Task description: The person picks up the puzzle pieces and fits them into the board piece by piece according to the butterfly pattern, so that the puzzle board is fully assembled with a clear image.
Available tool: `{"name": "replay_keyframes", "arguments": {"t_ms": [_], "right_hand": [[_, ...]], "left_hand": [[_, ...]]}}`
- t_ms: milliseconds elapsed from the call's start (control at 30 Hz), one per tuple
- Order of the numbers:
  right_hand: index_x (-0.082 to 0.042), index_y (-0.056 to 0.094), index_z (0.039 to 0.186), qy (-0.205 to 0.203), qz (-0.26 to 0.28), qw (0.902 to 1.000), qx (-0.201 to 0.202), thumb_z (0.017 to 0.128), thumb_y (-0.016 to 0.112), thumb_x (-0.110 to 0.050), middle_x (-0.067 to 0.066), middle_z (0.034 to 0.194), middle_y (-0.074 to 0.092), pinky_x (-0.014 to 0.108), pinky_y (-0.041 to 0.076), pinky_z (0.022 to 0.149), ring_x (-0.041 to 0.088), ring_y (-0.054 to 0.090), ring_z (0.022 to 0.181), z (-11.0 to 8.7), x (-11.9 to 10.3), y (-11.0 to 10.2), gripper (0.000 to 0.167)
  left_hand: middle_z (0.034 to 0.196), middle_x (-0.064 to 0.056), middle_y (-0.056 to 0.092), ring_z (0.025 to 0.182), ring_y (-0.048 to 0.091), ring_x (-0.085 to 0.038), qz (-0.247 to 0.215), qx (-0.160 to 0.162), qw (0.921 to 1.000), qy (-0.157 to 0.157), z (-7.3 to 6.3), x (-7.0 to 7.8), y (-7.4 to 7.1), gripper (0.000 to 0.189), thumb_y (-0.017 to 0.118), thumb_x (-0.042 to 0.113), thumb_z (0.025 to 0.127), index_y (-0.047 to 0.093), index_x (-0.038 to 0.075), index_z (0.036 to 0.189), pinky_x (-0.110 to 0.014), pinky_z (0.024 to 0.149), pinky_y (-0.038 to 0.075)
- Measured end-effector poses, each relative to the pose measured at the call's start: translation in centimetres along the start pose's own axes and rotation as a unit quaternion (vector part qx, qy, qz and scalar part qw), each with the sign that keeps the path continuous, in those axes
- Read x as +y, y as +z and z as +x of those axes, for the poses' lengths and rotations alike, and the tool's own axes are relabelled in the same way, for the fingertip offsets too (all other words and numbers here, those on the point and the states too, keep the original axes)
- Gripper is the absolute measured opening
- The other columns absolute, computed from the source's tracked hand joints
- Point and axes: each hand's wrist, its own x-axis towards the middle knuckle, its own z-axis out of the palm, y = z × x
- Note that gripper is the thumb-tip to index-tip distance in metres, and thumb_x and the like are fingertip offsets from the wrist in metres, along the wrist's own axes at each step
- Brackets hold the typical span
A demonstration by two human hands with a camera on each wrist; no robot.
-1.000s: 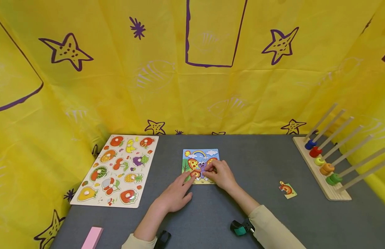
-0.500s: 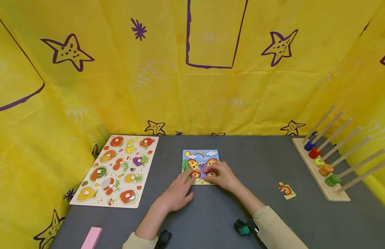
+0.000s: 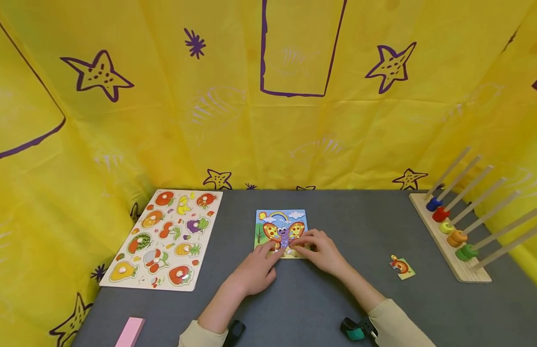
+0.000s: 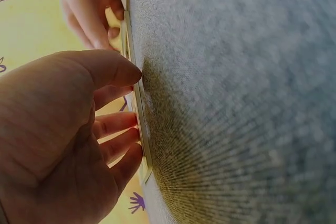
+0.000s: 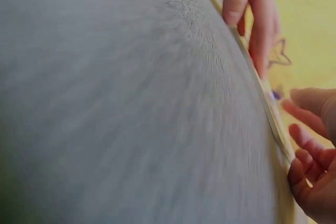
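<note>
A: Right, biggest first. What covered the space?

B: Grey table, yellow star-print sheet hung behind and at the sides. Fruit peg board lay flat at far left. Wooden peg rack with coloured rings stood at far right.

A: And centre?

B: Butterfly puzzle, flat on the table, just ahead of both hands.

A: Hands?

B: Left hand rested at the puzzle's near left corner, fingers relaxed, tips touching the edge, grasping nothing. Right hand lay over the near right part, fingers loosely bent, tips pressing down on the surface; nothing gripped there either.

A: Small items?

B: Pink block at the near left table edge. One loose puzzle piece lay apart, between the right hand and the rack.
</note>
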Motion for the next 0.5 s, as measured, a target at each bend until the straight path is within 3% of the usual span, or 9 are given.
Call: {"name": "replay_keyframes", "arguments": {"t_ms": [233, 367, 500], "right_hand": [[-0.021, 0.076, 0.096, 0.073, -0.002, 0.9936, 0.086, 0.088, 0.074, -0.018, -0.009, 0.091, 0.064, 0.025, 0.042, 0.063, 0.008, 0.050, 0.072, -4.0, 2.2, -3.9, 0.009], [-0.020, 0.075, 0.096, 0.092, -0.042, 0.9878, 0.118, 0.087, 0.074, -0.016, -0.007, 0.090, 0.064, 0.025, 0.041, 0.064, 0.009, 0.050, 0.074, -6.3, 3.4, -6.5, 0.010], [-0.013, 0.075, 0.100, 0.116, -0.096, 0.9783, 0.143, 0.086, 0.075, -0.015, 0.004, 0.095, 0.066, 0.032, 0.040, 0.069, 0.017, 0.051, 0.081, -8.5, 4.4, -9.2, 0.014]], "left_hand": [[0.146, -0.016, 0.040, 0.132, 0.037, -0.036, -0.005, 0.000, 1.0000, -0.002, 0.0, 0.0, 0.2, 0.050, 0.055, 0.012, 0.093, 0.049, 0.005, 0.143, -0.054, 0.101, 0.039], [0.148, -0.010, 0.042, 0.134, 0.035, -0.036, 0.003, -0.006, 1.0000, 0.000, 0.1, -0.1, 0.3, 0.050, 0.054, 0.013, 0.095, 0.048, 0.004, 0.143, -0.055, 0.100, 0.038], [0.148, -0.009, 0.044, 0.134, 0.036, -0.035, 0.011, -0.002, 0.9999, 0.004, 0.2, -0.1, 0.3, 0.049, 0.055, 0.014, 0.095, 0.049, 0.005, 0.143, -0.054, 0.099, 0.039]]}}
